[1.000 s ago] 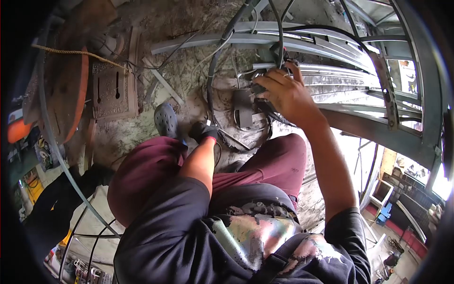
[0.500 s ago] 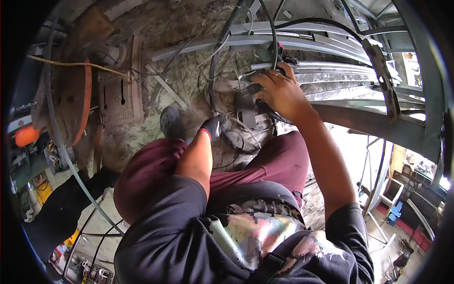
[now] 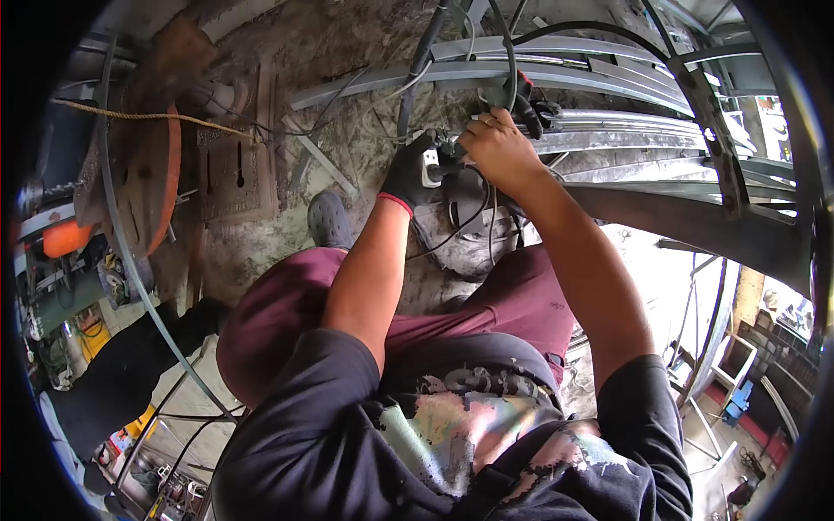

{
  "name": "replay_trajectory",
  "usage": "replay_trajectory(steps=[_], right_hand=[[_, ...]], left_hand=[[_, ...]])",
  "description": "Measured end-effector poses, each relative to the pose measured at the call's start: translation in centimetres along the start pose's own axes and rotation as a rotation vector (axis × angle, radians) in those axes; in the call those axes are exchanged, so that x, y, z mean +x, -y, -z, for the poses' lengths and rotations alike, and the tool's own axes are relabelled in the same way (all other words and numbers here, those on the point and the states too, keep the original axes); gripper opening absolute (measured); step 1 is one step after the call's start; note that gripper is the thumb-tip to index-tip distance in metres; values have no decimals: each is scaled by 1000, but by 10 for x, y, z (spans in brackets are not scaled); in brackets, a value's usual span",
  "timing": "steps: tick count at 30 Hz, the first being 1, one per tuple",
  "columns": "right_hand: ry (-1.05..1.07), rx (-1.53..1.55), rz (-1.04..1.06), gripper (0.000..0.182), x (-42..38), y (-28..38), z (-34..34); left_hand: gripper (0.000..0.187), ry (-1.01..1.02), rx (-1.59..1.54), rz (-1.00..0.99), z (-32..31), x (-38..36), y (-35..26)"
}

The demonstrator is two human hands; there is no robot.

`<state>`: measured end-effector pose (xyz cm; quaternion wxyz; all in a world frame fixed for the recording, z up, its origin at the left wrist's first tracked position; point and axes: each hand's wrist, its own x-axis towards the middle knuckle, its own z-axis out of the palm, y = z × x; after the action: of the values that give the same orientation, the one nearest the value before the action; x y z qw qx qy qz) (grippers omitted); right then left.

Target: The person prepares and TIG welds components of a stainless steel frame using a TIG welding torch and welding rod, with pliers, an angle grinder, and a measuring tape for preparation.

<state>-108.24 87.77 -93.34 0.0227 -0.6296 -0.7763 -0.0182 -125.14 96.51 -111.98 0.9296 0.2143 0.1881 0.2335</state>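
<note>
My left hand (image 3: 408,174), in a black glove with a red cuff, grips a white socket block (image 3: 430,167) with a black plug and cord in it. Beside it, my bare right hand (image 3: 502,148) has its fingers pinched at a dark plug or connector (image 3: 453,149) at the block's upper right end. A black cable (image 3: 473,208) loops down below the hands. Behind my right hand lies a black glove (image 3: 525,104) with a red edge.
Long metal bars (image 3: 608,122) run to the right of the hands. A rusty steel plate (image 3: 239,178) and an orange-edged disc (image 3: 165,182) stand at the left. A rope (image 3: 156,115) crosses the upper left. Another person's dark-clothed leg (image 3: 122,365) shows at the lower left.
My left hand has moved up and now holds the white block close to my right hand. My right hand's fingers have drawn together at the connector.
</note>
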Motion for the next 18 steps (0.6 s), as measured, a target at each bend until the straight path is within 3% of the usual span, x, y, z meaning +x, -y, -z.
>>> replay_trajectory(steps=[6,8,11,13,16,18], right_hand=[[-24,42,-23,15,-2,-7,5],[-18,66,-34,14,-1,-7,7],[-37,93,-65,10,0,-6,10],[-48,123,-101,11,0,-2,13],[-59,93,-118,7,1,-2,15],[-48,115,-151,4,1,-2,20]], left_hand=[[53,-53,-277,111,-15,14,-8],[46,-51,86,-31,-17,15,-2],[31,-64,223,-80,-33,13,-12],[28,-93,-106,43,-47,9,-23],[15,-138,-60,-56,-67,4,-30],[19,-107,95,-147,-65,8,-28]])
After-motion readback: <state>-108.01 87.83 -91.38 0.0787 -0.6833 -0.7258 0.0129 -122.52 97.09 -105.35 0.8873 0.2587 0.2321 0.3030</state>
